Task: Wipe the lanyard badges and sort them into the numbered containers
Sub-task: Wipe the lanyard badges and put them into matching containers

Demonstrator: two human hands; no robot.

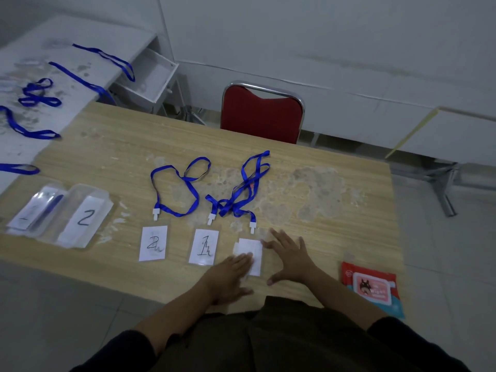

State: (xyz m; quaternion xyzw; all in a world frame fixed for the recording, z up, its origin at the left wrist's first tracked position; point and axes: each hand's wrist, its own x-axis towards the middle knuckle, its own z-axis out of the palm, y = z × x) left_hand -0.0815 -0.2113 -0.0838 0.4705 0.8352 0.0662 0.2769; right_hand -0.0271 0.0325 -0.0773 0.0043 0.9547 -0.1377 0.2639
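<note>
Three lanyard badges with blue straps lie in a row near the front of the wooden table [335, 237]. The left badge [153, 243] reads 2, the middle badge [203, 247] reads 1. A white wipe [248, 249] covers the right badge [256, 267]. My left hand [228, 277] presses flat on that wipe with straight fingers. My right hand [291, 257] lies spread flat on the table, touching the badge's right edge. At the left stand two clear containers, one labelled 1 [35, 210] holding a blue lanyard, one labelled 2 [84, 216].
A red pack of wet wipes [373, 287] lies at the table's front right. A red chair [261, 112] stands behind the table. Several more blue lanyards [37, 95] lie on the white table at the far left.
</note>
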